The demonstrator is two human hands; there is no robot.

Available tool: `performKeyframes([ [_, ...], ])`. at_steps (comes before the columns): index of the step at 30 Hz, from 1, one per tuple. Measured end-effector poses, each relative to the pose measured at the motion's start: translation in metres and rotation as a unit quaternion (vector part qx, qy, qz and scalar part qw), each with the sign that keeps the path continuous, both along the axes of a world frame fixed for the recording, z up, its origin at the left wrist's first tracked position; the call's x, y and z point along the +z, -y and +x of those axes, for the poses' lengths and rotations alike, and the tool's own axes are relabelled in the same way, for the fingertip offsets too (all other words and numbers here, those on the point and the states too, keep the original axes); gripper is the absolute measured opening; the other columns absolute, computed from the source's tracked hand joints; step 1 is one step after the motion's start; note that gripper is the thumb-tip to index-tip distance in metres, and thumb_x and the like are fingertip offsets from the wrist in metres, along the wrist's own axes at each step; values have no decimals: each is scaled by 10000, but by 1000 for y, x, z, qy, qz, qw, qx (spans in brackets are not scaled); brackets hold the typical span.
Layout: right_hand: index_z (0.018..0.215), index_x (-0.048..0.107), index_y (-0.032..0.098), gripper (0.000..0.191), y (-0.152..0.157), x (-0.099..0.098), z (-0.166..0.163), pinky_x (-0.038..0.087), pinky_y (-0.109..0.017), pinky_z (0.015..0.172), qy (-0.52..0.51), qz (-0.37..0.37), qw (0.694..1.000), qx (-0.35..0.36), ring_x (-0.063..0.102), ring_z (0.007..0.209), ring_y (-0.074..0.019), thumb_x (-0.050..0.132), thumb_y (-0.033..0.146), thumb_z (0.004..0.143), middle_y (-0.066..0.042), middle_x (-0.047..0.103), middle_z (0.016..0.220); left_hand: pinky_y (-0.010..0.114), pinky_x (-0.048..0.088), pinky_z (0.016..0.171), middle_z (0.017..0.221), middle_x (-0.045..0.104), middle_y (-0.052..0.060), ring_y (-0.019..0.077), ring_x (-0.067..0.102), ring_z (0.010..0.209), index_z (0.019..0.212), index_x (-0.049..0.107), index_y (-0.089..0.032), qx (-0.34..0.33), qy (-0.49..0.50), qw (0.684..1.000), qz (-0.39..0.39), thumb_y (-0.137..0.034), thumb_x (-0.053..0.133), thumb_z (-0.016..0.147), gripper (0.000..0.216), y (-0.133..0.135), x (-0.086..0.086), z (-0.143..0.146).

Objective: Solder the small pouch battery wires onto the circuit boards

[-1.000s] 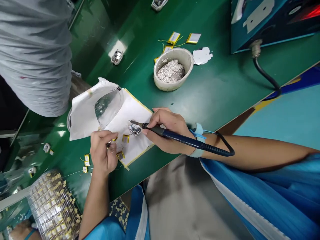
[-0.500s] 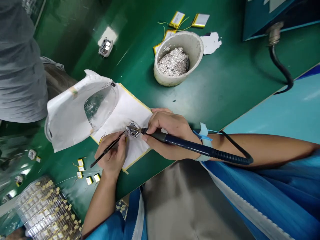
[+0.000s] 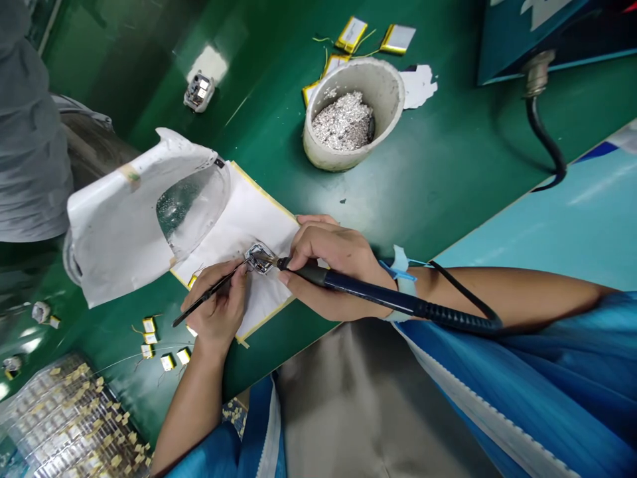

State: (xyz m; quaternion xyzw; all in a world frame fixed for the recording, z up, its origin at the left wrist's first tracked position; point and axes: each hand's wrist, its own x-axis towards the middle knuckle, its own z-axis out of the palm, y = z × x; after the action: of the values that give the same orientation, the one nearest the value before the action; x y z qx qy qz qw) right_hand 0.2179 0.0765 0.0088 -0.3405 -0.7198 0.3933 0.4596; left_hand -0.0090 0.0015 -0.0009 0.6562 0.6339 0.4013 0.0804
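My right hand point(image 3: 332, 260) is closed round a dark-handled soldering iron point(image 3: 378, 299), its tip resting on a small metal circuit piece point(image 3: 259, 257) that lies on a white sheet point(image 3: 249, 219). My left hand point(image 3: 219, 309) pinches thin black tweezers point(image 3: 206, 295) whose points reach the same piece from the left. A pale wrist strap point(image 3: 404, 279) wraps my right wrist, and the iron's black cord point(image 3: 468, 312) loops beside it.
A white bowl point(image 3: 385, 113) of silvery scraps stands behind. A magnifier lens point(image 3: 192, 202) under white paper sits left. Small yellow components point(image 3: 159, 345) lie near my left wrist, a bagged tray point(image 3: 64, 425) lower left, flat batteries point(image 3: 371, 36) and a blue machine point(image 3: 552, 30) beyond.
My left hand moved from the small yellow parts up to the metal piece, bringing the tweezers to it. The iron tip stays on the piece. The view shifted slightly.
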Motion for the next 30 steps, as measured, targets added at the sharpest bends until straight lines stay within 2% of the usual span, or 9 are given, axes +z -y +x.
performKeyframes([
  [6, 837, 563, 257, 197, 1, 1, 0, 535, -407, 894, 8, -7, 1000, 7, 674, 664, -165, 738, 194, 903, 45, 682, 716, 319, 675, 821, 997, 858, 48, 192, 839, 886, 1078, 815, -218, 12, -3, 1000, -8, -220, 842, 959, 123, 2, -4, -1],
  [13, 838, 567, 256, 189, 2, 1, -2, 543, -423, 934, 11, -9, 1000, 5, 668, 666, -164, 735, 185, 888, 49, 676, 708, 310, 667, 837, 995, 857, 39, 181, 832, 890, 1088, 820, -223, -2, -18, 1000, -15, -208, 845, 956, 136, 0, 0, -1],
  [21, 843, 578, 253, 197, -1, 1, -1, 536, -390, 817, -18, 2, 1000, -13, 664, 666, -167, 753, 180, 895, 34, 678, 728, 341, 679, 828, 974, 845, 55, 199, 830, 887, 1073, 779, -209, 2, -12, 1000, 3, -244, 841, 955, 138, 0, 0, 0],
  [26, 838, 578, 252, 200, -1, 3, -1, 533, -391, 822, -13, -8, 1000, -10, 656, 664, -164, 757, 187, 897, 35, 680, 724, 310, 669, 807, 959, 846, 34, 181, 826, 869, 1082, 777, -220, -29, -3, 999, 26, -165, 850, 932, 176, -3, 0, 3],
  [30, 837, 572, 255, 200, -1, 3, -1, 524, -383, 812, -11, -8, 1000, -9, 666, 665, -167, 750, 190, 901, 35, 687, 723, 320, 674, 827, 965, 850, 35, 190, 831, 871, 1084, 788, -216, -5, 5, 999, 35, -153, 865, 918, 193, -3, -3, 2],
])
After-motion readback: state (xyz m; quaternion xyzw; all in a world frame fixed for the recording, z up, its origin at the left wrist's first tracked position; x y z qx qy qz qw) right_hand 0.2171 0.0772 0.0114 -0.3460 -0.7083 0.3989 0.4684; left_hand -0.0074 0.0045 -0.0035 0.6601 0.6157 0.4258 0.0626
